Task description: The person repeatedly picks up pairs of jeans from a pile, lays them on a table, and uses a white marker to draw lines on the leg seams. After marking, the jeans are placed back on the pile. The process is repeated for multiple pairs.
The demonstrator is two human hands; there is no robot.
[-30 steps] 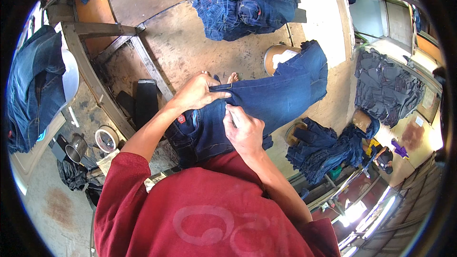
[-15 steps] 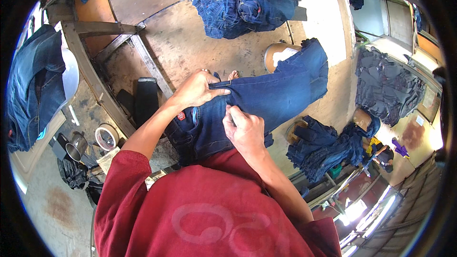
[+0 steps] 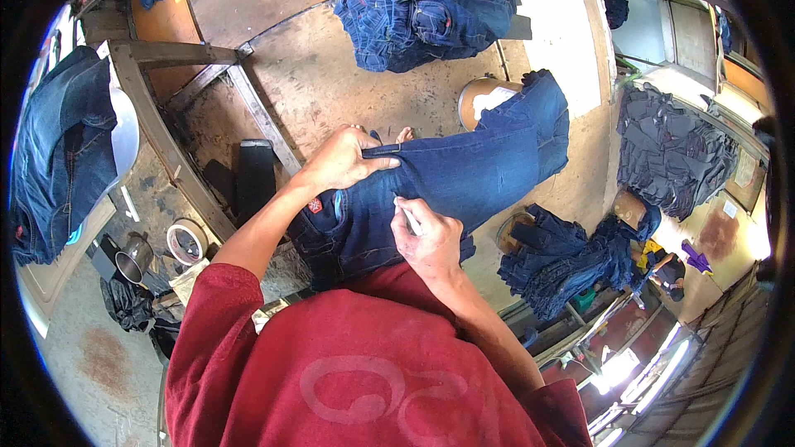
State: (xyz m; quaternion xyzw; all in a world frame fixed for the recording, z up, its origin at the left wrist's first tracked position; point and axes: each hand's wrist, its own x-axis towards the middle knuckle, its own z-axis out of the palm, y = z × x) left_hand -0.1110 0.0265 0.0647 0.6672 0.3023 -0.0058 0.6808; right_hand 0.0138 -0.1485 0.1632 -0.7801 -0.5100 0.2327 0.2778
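A pair of dark blue jeans (image 3: 480, 170) lies stretched in front of me, its waist end near my body and its legs reaching to the far right. My left hand (image 3: 344, 161) is closed on the upper edge of the denim, thumb on top. Below and to the right, my right hand (image 3: 432, 244) is closed over the cloth in a pinch. Between its fingers shows a small white stick (image 3: 412, 222), its tip close to the denim. Near the waist are a red tag (image 3: 315, 205) and a light blue patch.
Piled jeans (image 3: 426, 8) lie ahead, more jeans (image 3: 62, 157) at the left. A tape roll (image 3: 187, 241) and metal cup (image 3: 131, 265) stand on the left bench. Dark folded garments (image 3: 675, 153) and a denim heap (image 3: 571, 261) are at the right, near another person (image 3: 667, 273).
My right hand has tilted and opened out slightly from a tighter curl, so the white stick now shows. My left hand keeps its hold, and the jeans have barely shifted.
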